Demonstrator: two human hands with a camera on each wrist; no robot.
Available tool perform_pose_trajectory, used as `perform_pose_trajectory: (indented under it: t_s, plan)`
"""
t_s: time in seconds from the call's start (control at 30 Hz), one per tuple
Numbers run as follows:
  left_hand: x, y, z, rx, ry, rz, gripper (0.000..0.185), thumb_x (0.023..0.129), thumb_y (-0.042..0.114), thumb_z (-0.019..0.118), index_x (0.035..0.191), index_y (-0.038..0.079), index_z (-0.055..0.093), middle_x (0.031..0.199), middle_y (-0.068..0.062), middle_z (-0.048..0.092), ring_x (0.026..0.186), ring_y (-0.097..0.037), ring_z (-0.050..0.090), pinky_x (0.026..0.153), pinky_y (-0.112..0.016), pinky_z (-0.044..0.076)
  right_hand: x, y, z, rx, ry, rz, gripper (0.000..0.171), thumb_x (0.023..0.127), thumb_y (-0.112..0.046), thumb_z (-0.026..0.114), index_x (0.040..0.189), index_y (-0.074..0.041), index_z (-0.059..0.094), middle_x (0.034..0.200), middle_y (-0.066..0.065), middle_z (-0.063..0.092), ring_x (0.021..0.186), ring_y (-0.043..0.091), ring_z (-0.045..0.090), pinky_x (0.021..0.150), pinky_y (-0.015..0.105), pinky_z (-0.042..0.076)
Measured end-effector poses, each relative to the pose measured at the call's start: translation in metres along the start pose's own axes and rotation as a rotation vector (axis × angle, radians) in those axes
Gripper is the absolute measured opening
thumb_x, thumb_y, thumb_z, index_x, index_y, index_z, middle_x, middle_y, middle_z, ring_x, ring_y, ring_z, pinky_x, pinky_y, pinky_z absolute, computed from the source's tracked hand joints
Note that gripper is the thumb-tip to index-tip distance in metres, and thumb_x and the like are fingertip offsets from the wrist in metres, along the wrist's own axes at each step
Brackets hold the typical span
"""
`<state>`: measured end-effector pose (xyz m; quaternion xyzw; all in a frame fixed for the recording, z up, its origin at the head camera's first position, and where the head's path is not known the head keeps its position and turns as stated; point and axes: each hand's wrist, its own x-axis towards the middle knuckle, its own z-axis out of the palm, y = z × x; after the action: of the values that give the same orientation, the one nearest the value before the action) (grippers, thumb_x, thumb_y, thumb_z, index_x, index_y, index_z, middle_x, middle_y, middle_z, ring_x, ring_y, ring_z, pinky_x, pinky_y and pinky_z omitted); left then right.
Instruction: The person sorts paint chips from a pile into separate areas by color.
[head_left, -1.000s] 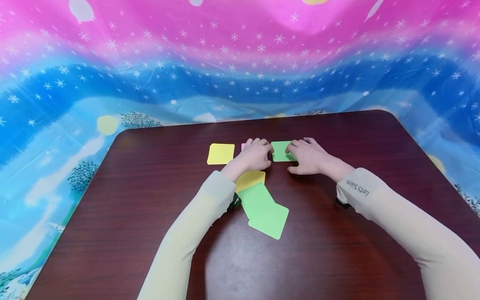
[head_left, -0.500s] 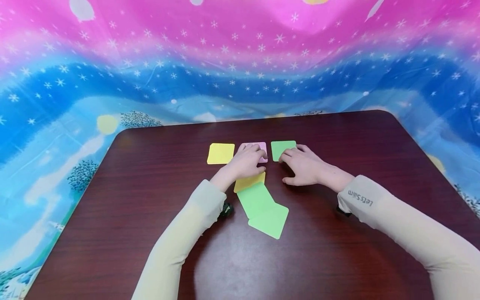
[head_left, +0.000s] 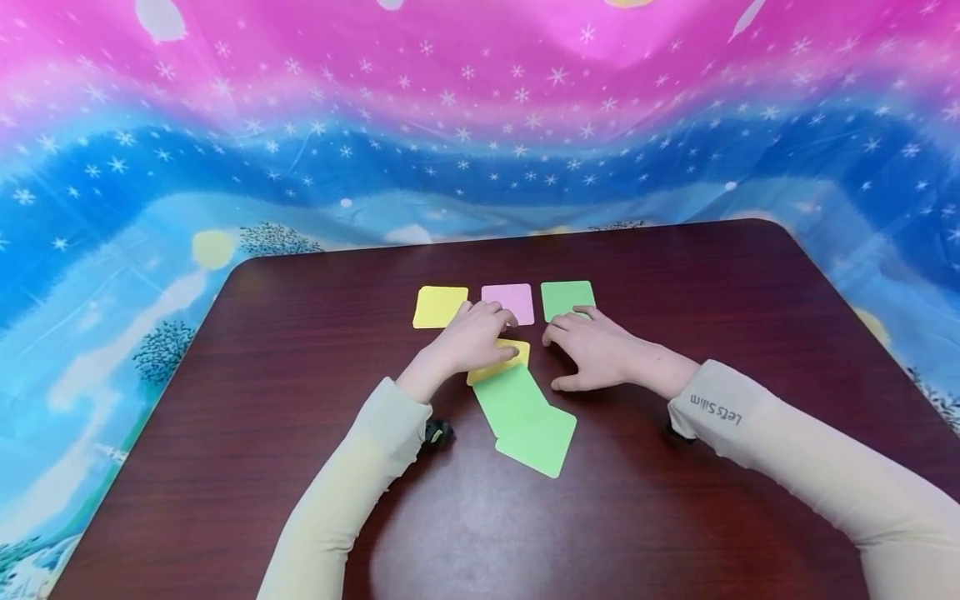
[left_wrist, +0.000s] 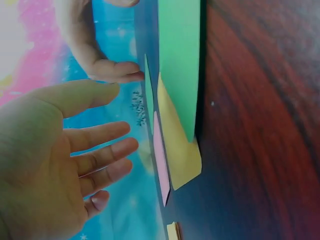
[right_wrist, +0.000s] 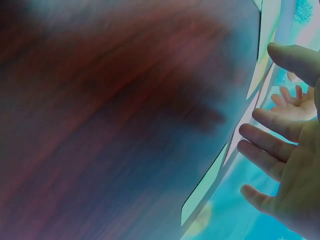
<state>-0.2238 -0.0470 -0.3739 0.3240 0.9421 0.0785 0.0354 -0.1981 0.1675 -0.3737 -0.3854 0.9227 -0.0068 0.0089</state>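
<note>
Fingers of your left hand lie relaxed on the yellow card topping the green fan, right hand flat and empty beside it, so sorting looks midway; next, pinch that card toward the yellow square.

Three cards in a row on the table — an overlapping pile lies nearer, before them.
</note>
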Motion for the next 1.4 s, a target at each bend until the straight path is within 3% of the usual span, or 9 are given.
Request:
perform_pose_trajectory:
  t_s: [0.4, 0.77, 1.13, 1.4]
  plan:
    - [-0.033, 0.002, 0.002, 0.016, -0.058, -0.009, 0.051, 0.076, 0.049, 0.064, 0.112, 0.013, 0.062, 0.103, -0.001, 0.057, 0.093, -0.018, 0.051, 0.082, -0.036, 0.033, 0.001, -0.019, 0.002, 0.042, -0.067, -0.062, 0.063, 0.070, -0.048, 0.068, 0.119, -0.011, 0.054, 0.117, 0.002, 0.053, 0.113, 0.023, 0.047, 0.102, 0.046, 0.027]
    - [-0.062, 0.005, 0.005, 0.068, -0.053, 0.070, 0.055, 0.069, 0.055, 0.067, 0.107, 0.014, 0.064, 0.090, 0.003, 0.048, 0.079, -0.014, 0.041, 0.073, -0.030, 0.029, 0.001, -0.024, 0.007, 0.088, -0.091, -0.122, 0.070, 0.070, -0.046, 0.070, 0.127, -0.010, 0.049, 0.129, 0.002, 0.048, 0.119, 0.024, 0.044, 0.100, 0.044, 0.028]
    - [-0.074, 0.019, 0.009, 0.165, -0.072, 0.086, 0.074, 0.055, 0.067, 0.069, 0.101, 0.009, 0.060, 0.091, 0.000, 0.046, 0.081, -0.018, 0.042, 0.074, -0.031, 0.028, 0.001, -0.025, 0.007, 0.100, -0.094, -0.145, 0.065, 0.074, -0.037, 0.069, 0.129, -0.010, 0.048, 0.129, 0.003, 0.050, 0.120, 0.024, 0.044, 0.101, 0.043, 0.027]
    - [-0.074, 0.031, 0.013, 0.254, -0.016, 0.068, 0.066, 0.054, 0.067, 0.069, 0.084, 0.010, 0.055, 0.083, -0.002, 0.045, 0.078, -0.020, 0.043, 0.072, -0.032, 0.029, 0.001, -0.026, 0.007, 0.097, -0.084, -0.159, 0.061, 0.074, -0.035, 0.069, 0.126, -0.010, 0.050, 0.125, 0.002, 0.052, 0.118, 0.020, 0.045, 0.102, 0.043, 0.026]
